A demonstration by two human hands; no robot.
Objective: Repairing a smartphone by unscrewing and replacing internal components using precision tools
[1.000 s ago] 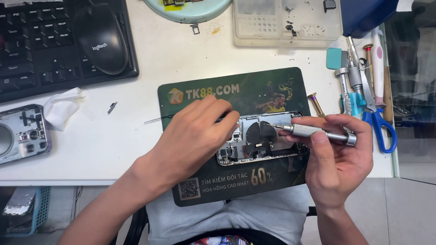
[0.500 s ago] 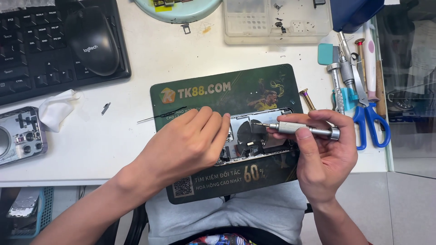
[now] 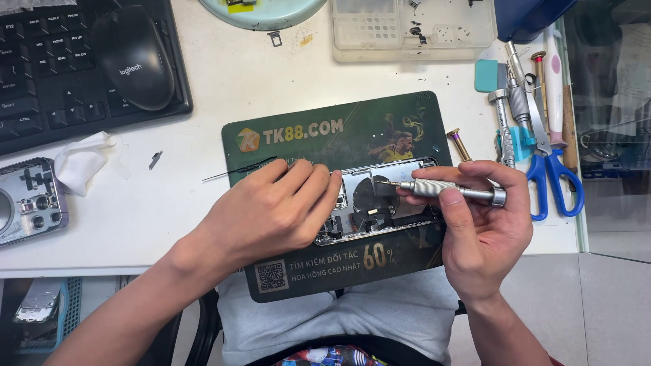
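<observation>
Since the earlier frames little has changed: both hands sit on the opened phone as before, and only the screwdriver tip has crept slightly further in over the phone's insides.

The left hand lies palm down on the left part of the opened phone, fingers curled and pressing to steady it; it grips no tool that I can see. The right hand is closed around a small silver screwdriver, pinched between thumb and fingers, the end cap by the index finger.

The phone lies on a dark green work mat near the front edge of the table, its long axis running left to right, parallel to that edge. The screwdriver lies almost along the same axis, tip pointing left, toward the dark round part in the phone's middle. So the working point sits between the two hands, just right of the left fingertips and just left of the right thumb; the right hand is the one that reaches it.

Toward the table's far left corner are a black keyboard and a black mouse. A phone back housing lies at the left edge beside a crumpled white tissue. Along the right edge stand blue-handled scissors and several spare drivers. A clear parts tray sits at the far edge.
</observation>
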